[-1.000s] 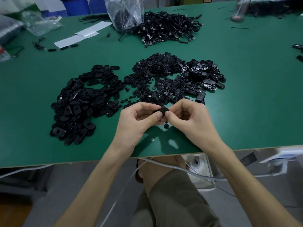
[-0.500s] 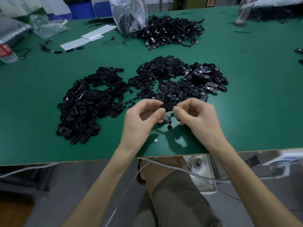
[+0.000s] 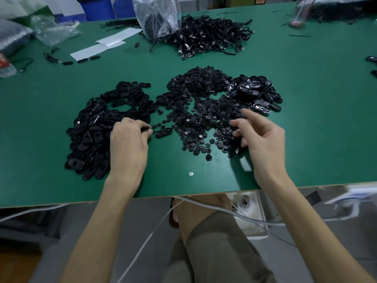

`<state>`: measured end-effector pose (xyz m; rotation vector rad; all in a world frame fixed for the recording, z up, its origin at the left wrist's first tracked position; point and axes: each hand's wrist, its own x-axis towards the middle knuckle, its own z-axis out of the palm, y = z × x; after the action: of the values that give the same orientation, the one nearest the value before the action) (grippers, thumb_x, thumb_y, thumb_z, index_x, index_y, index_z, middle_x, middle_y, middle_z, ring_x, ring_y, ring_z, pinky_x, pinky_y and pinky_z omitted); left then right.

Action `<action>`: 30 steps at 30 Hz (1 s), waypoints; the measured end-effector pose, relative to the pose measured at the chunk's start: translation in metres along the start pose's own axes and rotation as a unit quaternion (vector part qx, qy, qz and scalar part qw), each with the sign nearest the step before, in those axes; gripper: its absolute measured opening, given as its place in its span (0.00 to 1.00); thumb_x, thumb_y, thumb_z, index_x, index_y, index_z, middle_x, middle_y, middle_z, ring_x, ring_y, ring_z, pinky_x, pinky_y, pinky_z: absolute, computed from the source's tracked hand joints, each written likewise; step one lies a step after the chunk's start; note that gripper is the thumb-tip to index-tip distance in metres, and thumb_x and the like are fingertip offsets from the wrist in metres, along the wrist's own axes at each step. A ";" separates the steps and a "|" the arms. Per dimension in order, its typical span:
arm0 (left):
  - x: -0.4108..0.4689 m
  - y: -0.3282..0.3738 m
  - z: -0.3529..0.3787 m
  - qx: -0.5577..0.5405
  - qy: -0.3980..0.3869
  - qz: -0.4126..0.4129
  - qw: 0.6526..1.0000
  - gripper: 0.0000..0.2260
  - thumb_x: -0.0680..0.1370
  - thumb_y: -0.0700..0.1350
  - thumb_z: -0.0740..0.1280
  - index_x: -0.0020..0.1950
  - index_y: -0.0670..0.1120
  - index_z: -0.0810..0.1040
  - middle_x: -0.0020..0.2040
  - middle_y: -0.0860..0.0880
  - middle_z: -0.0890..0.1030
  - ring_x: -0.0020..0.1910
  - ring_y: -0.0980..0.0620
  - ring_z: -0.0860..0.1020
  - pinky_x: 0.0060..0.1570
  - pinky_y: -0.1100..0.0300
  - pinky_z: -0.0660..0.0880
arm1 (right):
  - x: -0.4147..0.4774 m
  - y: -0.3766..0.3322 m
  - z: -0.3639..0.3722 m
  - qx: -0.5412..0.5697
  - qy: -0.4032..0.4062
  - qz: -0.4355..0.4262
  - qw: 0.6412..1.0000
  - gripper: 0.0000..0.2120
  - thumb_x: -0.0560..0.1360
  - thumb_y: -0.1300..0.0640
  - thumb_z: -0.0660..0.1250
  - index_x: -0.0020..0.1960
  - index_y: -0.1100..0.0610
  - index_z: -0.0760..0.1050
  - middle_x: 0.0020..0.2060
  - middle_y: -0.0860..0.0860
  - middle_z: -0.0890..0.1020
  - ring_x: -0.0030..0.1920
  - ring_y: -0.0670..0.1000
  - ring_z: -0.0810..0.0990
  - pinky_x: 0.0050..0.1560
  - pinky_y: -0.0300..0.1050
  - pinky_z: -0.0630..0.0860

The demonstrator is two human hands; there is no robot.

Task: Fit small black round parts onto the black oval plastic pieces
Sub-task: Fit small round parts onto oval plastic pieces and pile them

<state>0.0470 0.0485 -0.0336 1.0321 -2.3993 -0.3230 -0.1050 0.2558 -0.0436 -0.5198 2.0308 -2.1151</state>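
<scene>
My table (image 3: pixel 306 139) is plain dark green with a pale edge. The ovals (image 3: pixel 91 127), the round parts (image 3: pixel 195 111) and the cords (image 3: pixel 210 37) are all black. 2 paper strips (image 3: pixel 89 51) are white, the bin (image 3: pixel 98 7) blue, my trousers (image 3: pixel 214 252) olive, the cable (image 3: pixel 204 203) by my knee white.

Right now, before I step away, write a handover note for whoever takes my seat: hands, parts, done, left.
Left hand: fingers curled at the edge of the left oval pile; whether it holds one is unclear.
Right hand: open, empty, over the round parts pile.
One loose oval piece lies by the left fingertips.
Done: perhaps the right oval pile; fitting not confirmable.
Left: the big left pile and many round parts.
</scene>
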 end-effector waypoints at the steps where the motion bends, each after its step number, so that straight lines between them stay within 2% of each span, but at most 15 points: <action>1: -0.001 0.001 0.000 -0.017 0.016 0.011 1.000 0.10 0.82 0.43 0.70 0.61 0.41 0.85 0.58 0.42 0.82 0.59 0.42 0.76 0.64 0.46 0.73 | -0.001 0.000 0.000 -0.055 -0.022 -0.030 0.998 0.14 0.81 0.59 0.70 0.66 0.55 0.80 0.46 0.47 0.87 0.43 0.43 0.80 0.44 0.39 0.76; 3: -0.005 0.005 0.000 -0.067 0.041 0.039 0.996 0.08 0.82 0.42 0.71 0.59 0.43 0.86 0.56 0.45 0.82 0.56 0.46 0.78 0.63 0.50 0.75 | -0.003 0.000 0.003 -0.196 -0.086 -0.089 0.973 0.12 0.79 0.54 0.72 0.62 0.50 0.83 0.50 0.45 0.84 0.51 0.45 0.77 0.53 0.39 0.71; 4: -0.006 0.009 0.002 -0.110 0.040 0.052 0.992 0.07 0.82 0.42 0.70 0.58 0.44 0.86 0.55 0.46 0.82 0.54 0.49 0.80 0.60 0.56 0.76 | -0.005 0.001 0.007 -0.265 -0.114 -0.110 0.951 0.13 0.78 0.51 0.73 0.62 0.48 0.83 0.53 0.45 0.81 0.55 0.47 0.73 0.56 0.39 0.67; 6: -0.010 0.020 0.006 -0.214 -0.001 0.058 0.975 0.06 0.83 0.41 0.68 0.57 0.46 0.84 0.50 0.49 0.83 0.46 0.54 0.82 0.49 0.68 0.77 | -0.006 0.002 0.014 -0.353 -0.156 -0.136 0.913 0.17 0.76 0.46 0.74 0.64 0.47 0.82 0.57 0.46 0.77 0.61 0.51 0.67 0.61 0.42 0.62; 8: -0.017 0.029 0.011 -0.300 -0.069 0.045 0.950 0.05 0.84 0.41 0.67 0.56 0.49 0.81 0.45 0.50 0.84 0.39 0.55 0.83 0.40 0.66 0.77 | -0.008 0.003 0.019 -0.402 -0.171 -0.160 0.885 0.20 0.76 0.44 0.73 0.67 0.45 0.80 0.62 0.46 0.76 0.64 0.54 0.65 0.65 0.46 0.61; 9: -0.020 0.033 0.015 -0.323 -0.096 0.044 0.940 0.05 0.84 0.41 0.66 0.56 0.50 0.81 0.44 0.50 0.84 0.38 0.54 0.83 0.39 0.63 0.77 | -0.009 0.003 0.020 -0.425 -0.173 -0.173 0.871 0.21 0.77 0.43 0.71 0.70 0.44 0.78 0.65 0.45 0.75 0.65 0.54 0.64 0.65 0.47 0.59; 11: -0.025 0.037 0.020 -0.337 -0.127 0.057 0.931 0.07 0.84 0.41 0.66 0.59 0.51 0.82 0.44 0.50 0.84 0.39 0.53 0.83 0.42 0.60 0.77 | -0.011 0.005 0.022 -0.473 -0.182 -0.201 0.838 0.22 0.80 0.42 0.66 0.74 0.41 0.72 0.70 0.42 0.72 0.67 0.55 0.63 0.63 0.48 0.56; 13: -0.028 0.039 0.022 -0.342 -0.128 0.074 0.928 0.09 0.84 0.41 0.67 0.58 0.54 0.83 0.47 0.51 0.83 0.43 0.55 0.81 0.45 0.62 0.76 | -0.013 0.008 0.024 -0.503 -0.189 -0.223 0.813 0.20 0.82 0.43 0.62 0.73 0.41 0.73 0.70 0.41 0.72 0.68 0.56 0.64 0.62 0.49 0.56; 16: -0.028 0.037 0.021 -0.355 -0.120 0.066 0.925 0.08 0.84 0.42 0.68 0.58 0.53 0.84 0.50 0.51 0.83 0.44 0.55 0.81 0.46 0.63 0.77 | -0.014 0.009 0.026 -0.479 -0.158 -0.228 0.833 0.14 0.82 0.47 0.66 0.66 0.45 0.80 0.64 0.42 0.78 0.65 0.56 0.69 0.59 0.49 0.58; 20: -0.031 0.036 0.018 -0.385 -0.155 0.050 0.908 0.04 0.82 0.44 0.71 0.55 0.48 0.85 0.40 0.53 0.86 0.35 0.56 0.80 0.42 0.63 0.76 | -0.013 0.007 0.026 -0.453 -0.121 -0.232 0.852 0.07 0.79 0.54 0.72 0.56 0.51 0.86 0.56 0.47 0.82 0.60 0.58 0.71 0.56 0.51 0.62; 23: -0.032 0.036 0.017 -0.409 -0.163 0.054 0.896 0.04 0.82 0.46 0.71 0.53 0.48 0.84 0.39 0.53 0.86 0.32 0.56 0.78 0.40 0.64 0.75 | -0.012 0.005 0.024 -0.436 -0.108 -0.213 0.868 0.04 0.77 0.58 0.74 0.51 0.54 0.86 0.52 0.49 0.83 0.57 0.59 0.72 0.55 0.53 0.65; 28: -0.030 0.033 0.018 -0.411 -0.169 0.055 0.894 0.10 0.84 0.42 0.66 0.62 0.46 0.84 0.38 0.56 0.82 0.36 0.54 0.79 0.44 0.69 0.74 | -0.010 0.003 0.022 -0.404 -0.077 -0.203 0.889 0.03 0.79 0.60 0.71 0.50 0.57 0.84 0.49 0.52 0.83 0.54 0.58 0.73 0.57 0.56 0.70; 30: -0.030 0.031 0.018 -0.402 -0.174 0.062 0.897 0.11 0.84 0.40 0.67 0.64 0.47 0.84 0.39 0.57 0.81 0.35 0.59 0.79 0.43 0.73 0.72 | -0.011 0.001 0.021 -0.356 -0.056 -0.203 0.911 0.04 0.80 0.60 0.70 0.52 0.57 0.84 0.48 0.51 0.83 0.53 0.55 0.75 0.56 0.53 0.73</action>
<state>0.0358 0.0918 -0.0468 0.4510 -2.2279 -1.4043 -0.0879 0.2403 -0.0455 -1.2211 2.7763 -1.3688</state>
